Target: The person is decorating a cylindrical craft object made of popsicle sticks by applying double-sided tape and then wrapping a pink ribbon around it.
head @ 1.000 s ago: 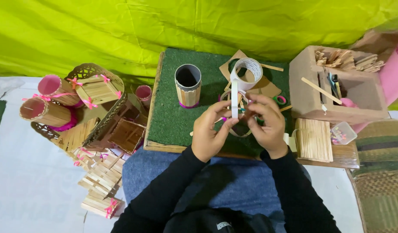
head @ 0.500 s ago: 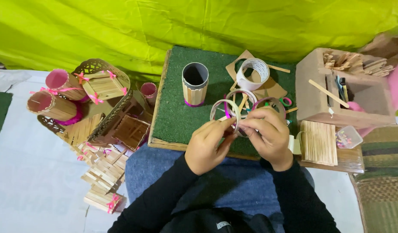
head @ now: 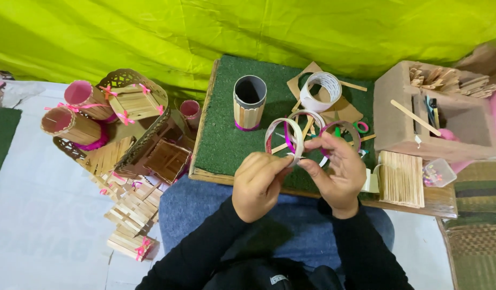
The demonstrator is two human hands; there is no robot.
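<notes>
Right now both hands pinch one cardboard ring [head: 284,140] over the green mat [head: 221,134]. Left hand [head: 258,185] grips its lower rim, the ring rising toward 12 o'clock; right hand [head: 336,174] clasps it from 3 o'clock.

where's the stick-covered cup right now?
In the head view the stick-covered cup stands upright on the green mat, left of the tape roll and above the left hand.
</notes>
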